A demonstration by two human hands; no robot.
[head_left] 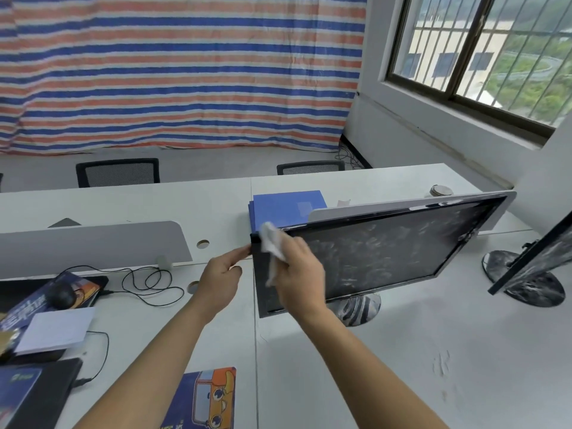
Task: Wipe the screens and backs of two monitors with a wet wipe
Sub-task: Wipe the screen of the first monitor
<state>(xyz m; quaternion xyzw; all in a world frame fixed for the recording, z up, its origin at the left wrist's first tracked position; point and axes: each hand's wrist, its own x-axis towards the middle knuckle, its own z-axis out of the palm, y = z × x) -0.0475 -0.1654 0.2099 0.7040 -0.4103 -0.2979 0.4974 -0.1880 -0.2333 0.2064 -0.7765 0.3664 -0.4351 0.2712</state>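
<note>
Screen-wipe step, monitor (380,255) no. 1. R hand (298,274) fingers gripped wet wipe (272,239) at top-left corner; L hand (221,275) fingers straightish, tips braced its edge. Next prob. needed sweep right of fingers.

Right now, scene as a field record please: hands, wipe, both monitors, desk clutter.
left hand: fingertips touch the left edge of the near monitor
right hand: grips the wet wipe at that monitor's upper left corner
near monitor: stands on the white desk, screen streaked with white smears
second monitor: at the right, partly out of frame, also smeared
behind near monitor: blue folder
left part of desk: mouse, looped cable
</note>
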